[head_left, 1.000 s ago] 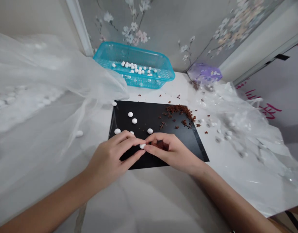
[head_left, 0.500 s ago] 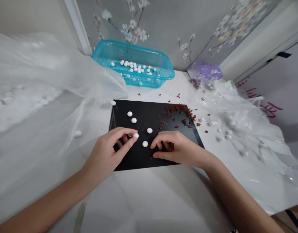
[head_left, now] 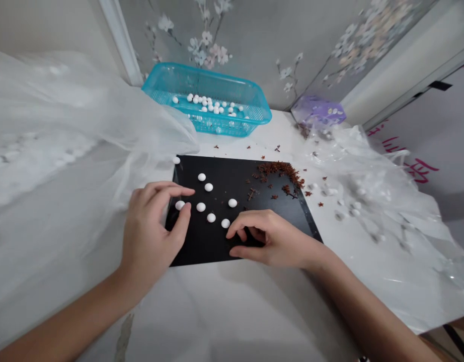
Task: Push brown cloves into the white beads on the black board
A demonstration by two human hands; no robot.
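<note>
My left hand [head_left: 151, 226] is over the left edge of a black mat [head_left: 247, 176], its thumb and fingers apart. Between them a small white ball [head_left: 179, 205] shows on the mat, and I see no grip on it. Just to the right lie another white ball [head_left: 201, 206] and one [head_left: 211, 217] with a reddish mark at its underside. My right hand [head_left: 272, 236] rests low at the mat's right half, thumb and forefinger apart with nothing visible between them. A white ball [head_left: 225, 223] lies beside its fingertips. Its curled fingers are partly hidden.
Small brown star-shaped pieces [head_left: 279, 170] are heaped at the mat's far right corner. A blue plastic basket [head_left: 213, 129] with many white balls stands behind. Sheer white bagging [head_left: 84, 110] covers the left, clear plastic [head_left: 386, 201] the right. A purple package [head_left: 318, 110] sits at the back.
My left hand has let go of a white ball, which now lies on the mat, and has moved left with its fingers spread. My right hand has shifted slightly left and nearer to me.
</note>
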